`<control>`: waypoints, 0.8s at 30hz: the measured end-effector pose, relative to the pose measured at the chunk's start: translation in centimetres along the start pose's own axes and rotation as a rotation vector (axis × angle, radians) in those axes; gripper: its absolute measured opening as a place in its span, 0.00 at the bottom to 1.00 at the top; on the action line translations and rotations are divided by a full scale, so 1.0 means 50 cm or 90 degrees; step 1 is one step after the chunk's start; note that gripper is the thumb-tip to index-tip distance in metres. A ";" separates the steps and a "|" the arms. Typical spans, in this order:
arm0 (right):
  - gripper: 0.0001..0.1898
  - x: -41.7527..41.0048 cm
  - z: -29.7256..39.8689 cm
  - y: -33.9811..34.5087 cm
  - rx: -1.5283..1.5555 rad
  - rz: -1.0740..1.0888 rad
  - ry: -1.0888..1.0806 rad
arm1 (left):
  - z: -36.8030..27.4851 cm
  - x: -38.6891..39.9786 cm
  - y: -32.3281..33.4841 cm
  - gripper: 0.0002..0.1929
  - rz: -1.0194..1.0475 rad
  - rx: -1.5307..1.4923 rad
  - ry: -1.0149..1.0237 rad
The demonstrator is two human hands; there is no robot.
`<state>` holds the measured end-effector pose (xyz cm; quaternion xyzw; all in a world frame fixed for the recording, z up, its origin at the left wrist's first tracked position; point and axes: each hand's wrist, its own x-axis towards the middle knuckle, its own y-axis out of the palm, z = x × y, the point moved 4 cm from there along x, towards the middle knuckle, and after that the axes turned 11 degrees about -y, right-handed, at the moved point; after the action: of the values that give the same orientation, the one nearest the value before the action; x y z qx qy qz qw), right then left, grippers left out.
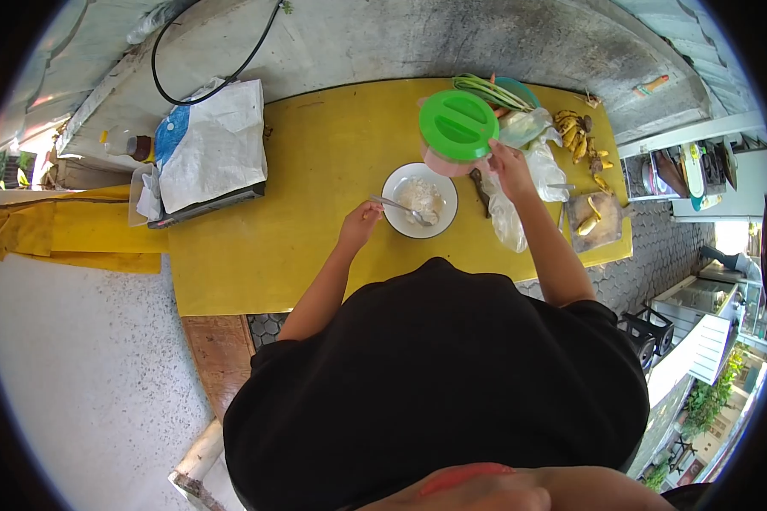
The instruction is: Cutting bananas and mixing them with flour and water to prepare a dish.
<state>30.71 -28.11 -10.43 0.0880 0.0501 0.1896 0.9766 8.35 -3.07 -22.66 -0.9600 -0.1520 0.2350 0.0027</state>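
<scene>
My left hand (362, 225) grips the handle end of a metal spoon (396, 205). The spoon's bowl rests in white flour-like powder (420, 197) inside a white enamel bowl (393, 223) with a dark rim. Over at the bowl's upper right, my right hand (510, 167) holds a pinkish translucent plastic pitcher (447, 166) by its handle side. A green lid (459, 124) covers the pitcher. Its underside is hidden, so I cannot tell whether it touches the table.
Plastic bags (510, 220), spring onions (486, 89) and bananas (574, 135) crowd the right of the yellow table (307, 255). A banana peel (589, 220) lies on a cutting board (604, 223). At left, a white sack (214, 150) covers a dark appliance (211, 207).
</scene>
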 end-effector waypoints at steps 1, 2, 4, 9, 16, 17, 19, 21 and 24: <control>0.20 -0.025 0.018 -0.013 -0.056 0.018 -0.003 | 0.011 0.004 -0.001 0.14 0.006 0.032 -0.037; 0.20 -0.051 0.036 -0.025 -0.058 0.012 -0.003 | 0.021 0.009 0.000 0.15 0.012 0.065 -0.073; 0.21 -0.108 0.074 -0.043 -0.131 0.012 0.004 | 0.015 0.020 0.006 0.17 -0.015 0.094 -0.097; 0.22 -0.221 0.102 -0.077 -0.234 -0.006 0.043 | 0.046 0.062 0.025 0.23 -0.031 0.048 -0.008; 0.18 -0.306 0.025 -0.108 -0.334 -0.008 0.165 | -0.012 0.014 0.033 0.18 -0.169 0.174 0.159; 0.18 -0.311 0.027 -0.105 -0.332 -0.009 0.164 | -0.038 -0.006 0.033 0.16 -0.178 0.151 0.140; 0.18 -0.318 0.040 -0.086 -0.352 0.005 0.149 | -0.060 -0.022 0.032 0.15 -0.159 0.139 0.098; 0.18 -0.319 0.044 -0.081 -0.355 0.012 0.148 | -0.068 -0.033 0.034 0.14 -0.139 0.128 0.056; 0.19 -0.316 0.038 -0.074 -0.366 0.026 0.144 | -0.077 -0.045 0.038 0.14 -0.131 0.058 0.081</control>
<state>17.69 -37.77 -8.24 -0.2125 0.1011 0.2244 0.9456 8.76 -5.27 -18.36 -0.9511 -0.2387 0.1787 0.0801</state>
